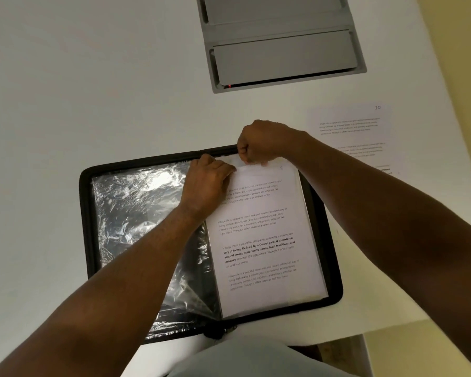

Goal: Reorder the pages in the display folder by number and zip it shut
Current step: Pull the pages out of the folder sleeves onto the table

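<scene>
The white table (93,91) fills the view, with a grey recessed panel (280,42) at twelve o'clock. The folder (85,213) lies open at the centre, black zip edge all round; its nine o'clock half shows empty, crinkled plastic sleeves (136,213), its three o'clock half a printed page (259,240) in a sleeve. A loose sheet (351,131) marked 10 rests on the table at two o'clock, well apart from the folder. Both hands meet at the page's top edge, at twelve o'clock of the folder. The right hand (259,145) is fisted, seemingly pinching the top of the page or the sleeve mouth (which of the two I cannot tell). The left hand (210,180) lies on the page's upper left corner, fingers bent toward the same edge; whether it grips anything is hidden. Judging from this, a page is going in or out of its sleeve. The thin plastic could cling and crease or tear the paper if pulled crookedly, and several sheets may slide together.
</scene>
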Demonstrator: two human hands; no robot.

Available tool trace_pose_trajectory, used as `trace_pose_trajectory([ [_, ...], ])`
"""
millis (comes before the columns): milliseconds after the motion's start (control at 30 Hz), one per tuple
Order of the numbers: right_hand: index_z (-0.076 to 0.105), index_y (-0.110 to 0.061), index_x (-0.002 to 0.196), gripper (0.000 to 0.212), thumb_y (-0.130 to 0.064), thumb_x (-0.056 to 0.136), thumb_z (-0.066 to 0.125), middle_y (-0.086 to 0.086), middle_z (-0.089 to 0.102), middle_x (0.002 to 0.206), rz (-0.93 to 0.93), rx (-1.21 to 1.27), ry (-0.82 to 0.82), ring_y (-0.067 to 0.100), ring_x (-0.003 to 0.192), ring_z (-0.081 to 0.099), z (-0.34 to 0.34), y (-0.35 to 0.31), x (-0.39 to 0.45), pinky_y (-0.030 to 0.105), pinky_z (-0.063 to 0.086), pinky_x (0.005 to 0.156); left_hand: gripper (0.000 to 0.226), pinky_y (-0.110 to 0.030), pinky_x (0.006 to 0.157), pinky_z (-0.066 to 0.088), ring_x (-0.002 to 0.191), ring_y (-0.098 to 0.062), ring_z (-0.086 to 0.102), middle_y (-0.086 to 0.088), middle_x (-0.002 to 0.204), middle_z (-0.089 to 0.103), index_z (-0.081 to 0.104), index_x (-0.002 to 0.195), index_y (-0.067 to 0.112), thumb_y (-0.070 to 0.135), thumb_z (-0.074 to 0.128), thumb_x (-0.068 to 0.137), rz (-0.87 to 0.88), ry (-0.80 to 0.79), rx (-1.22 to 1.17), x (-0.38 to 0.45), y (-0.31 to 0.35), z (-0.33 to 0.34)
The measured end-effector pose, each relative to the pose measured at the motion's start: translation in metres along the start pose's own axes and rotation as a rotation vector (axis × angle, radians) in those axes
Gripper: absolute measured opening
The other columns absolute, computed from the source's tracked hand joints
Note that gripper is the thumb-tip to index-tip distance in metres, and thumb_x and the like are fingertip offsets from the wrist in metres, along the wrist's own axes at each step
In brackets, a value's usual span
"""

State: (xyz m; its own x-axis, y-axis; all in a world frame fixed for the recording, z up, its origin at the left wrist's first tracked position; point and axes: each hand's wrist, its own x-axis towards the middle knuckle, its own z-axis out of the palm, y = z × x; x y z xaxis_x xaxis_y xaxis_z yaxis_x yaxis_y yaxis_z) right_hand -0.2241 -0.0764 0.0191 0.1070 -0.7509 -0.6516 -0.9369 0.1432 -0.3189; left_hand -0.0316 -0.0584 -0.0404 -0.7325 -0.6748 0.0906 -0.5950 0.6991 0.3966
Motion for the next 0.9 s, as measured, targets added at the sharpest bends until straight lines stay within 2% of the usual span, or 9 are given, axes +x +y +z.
trace_pose_trajectory([
  [100,0.073,-0.019,0.08,0.018,-0.007,0.083,0.06,-0.007,0.071,0.073,-0.042,0.049,-0.031,0.008,0.059,0.066,-0.004,-0.01,0.0,0.018,0.043,0.058,0.017,-0.036,0.072,0.043,0.086,-0.027,0.058,-0.007,0.094,0.074,0.072,0.104,0.01,0.015,0.063,0.09,-0.019,-0.001,-0.009,0.001,0.0,-0.002],
  [200,0.072,-0.016,0.081,0.014,-0.007,0.083,0.062,-0.005,0.072,0.073,-0.045,0.059,-0.098,0.01,0.062,0.069,-0.006,-0.015,0.0,0.017,0.044,0.059,0.017,-0.034,0.071,0.041,0.087,-0.028,0.057,-0.009,0.094,0.073,0.072,0.103,0.008,0.015,0.061,0.091,-0.054,0.0,-0.042,0.001,0.003,-0.006],
  [300,0.071,-0.016,0.083,0.011,-0.009,0.084,0.063,-0.004,0.071,0.074,-0.022,0.012,-0.01,0.01,0.063,0.068,-0.003,-0.014,0.003,0.021,0.05,0.063,0.015,-0.032,0.07,0.041,0.088,-0.029,0.057,-0.014,0.091,0.068,0.069,0.1,0.007,0.016,0.061,0.092,-0.125,0.002,-0.091,0.001,0.008,-0.009],
  [367,0.068,-0.018,0.086,0.001,-0.018,0.086,0.069,-0.006,0.067,0.079,-0.01,0.031,0.079,0.009,0.063,0.066,-0.004,-0.012,0.003,0.022,0.047,0.061,0.015,-0.032,0.071,0.042,0.087,-0.028,0.057,-0.014,0.092,0.065,0.068,0.101,0.008,0.018,0.059,0.094,-0.157,0.0,-0.105,0.002,0.009,-0.01],
  [400,0.066,-0.019,0.088,0.007,-0.023,0.086,0.071,-0.009,0.062,0.079,-0.008,0.049,0.099,0.009,0.064,0.065,-0.004,-0.011,0.002,0.021,0.043,0.059,0.016,-0.033,0.071,0.043,0.086,-0.028,0.058,-0.014,0.092,0.065,0.067,0.102,0.008,0.019,0.058,0.094,-0.159,0.002,-0.108,0.003,0.008,-0.011],
  [467,0.064,-0.02,0.087,0.012,-0.028,0.086,0.072,-0.013,0.056,0.077,-0.019,0.074,0.109,0.01,0.066,0.064,-0.007,-0.009,-0.001,0.022,0.04,0.061,0.016,-0.035,0.071,0.046,0.084,-0.028,0.058,-0.013,0.089,0.067,0.069,0.101,0.009,0.019,0.058,0.095,-0.138,0.002,-0.106,0.007,0.006,-0.011],
  [633,0.066,-0.02,0.08,0.01,-0.027,0.087,0.069,-0.006,0.064,0.079,-0.03,0.09,0.128,0.014,0.075,0.062,-0.005,-0.002,-0.009,0.028,0.044,0.07,0.013,-0.035,0.066,0.049,0.082,-0.027,0.059,-0.01,0.092,0.07,0.074,0.097,0.007,0.013,0.065,0.09,-0.021,0.022,-0.021,0.015,-0.001,-0.007],
  [767,0.071,-0.013,0.095,0.021,-0.031,0.092,0.062,0.002,0.07,0.098,-0.023,0.01,0.038,0.018,0.089,0.062,0.0,0.005,-0.008,0.03,0.045,0.074,0.014,-0.034,0.067,0.049,0.083,-0.027,0.061,-0.011,0.092,0.071,0.072,0.1,0.005,0.012,0.062,0.091,-0.005,0.027,0.004,0.016,0.002,-0.006],
  [900,0.065,-0.012,0.096,0.033,-0.043,0.086,0.068,-0.002,0.064,0.093,-0.012,-0.055,-0.105,0.018,0.088,0.058,0.0,0.005,-0.01,0.026,0.038,0.068,0.02,-0.035,0.073,0.047,0.093,-0.024,0.059,-0.008,0.098,0.069,0.063,0.108,0.009,0.02,0.051,0.097,-0.103,-0.035,-0.076,0.016,0.008,-0.008],
])
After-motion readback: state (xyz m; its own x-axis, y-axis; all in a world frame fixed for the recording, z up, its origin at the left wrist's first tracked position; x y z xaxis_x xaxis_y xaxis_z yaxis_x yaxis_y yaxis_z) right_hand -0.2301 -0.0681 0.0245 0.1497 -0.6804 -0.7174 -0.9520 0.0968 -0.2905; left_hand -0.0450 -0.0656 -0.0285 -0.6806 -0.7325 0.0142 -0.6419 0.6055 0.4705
